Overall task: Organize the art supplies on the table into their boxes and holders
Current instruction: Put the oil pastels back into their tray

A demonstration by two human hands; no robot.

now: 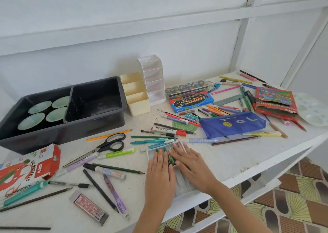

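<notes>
White desk against a white wall, strewn with pens and pencils.
I see both hands lying flat with straight fingers on a white pastel tray at the desk's front edge, left hand beside right hand. The tray's long axis runs from that edge toward the wall, and the green pastels inside lie along it.

A white panelled wall stands behind, with patterned brown-and-green flooring below.
</notes>
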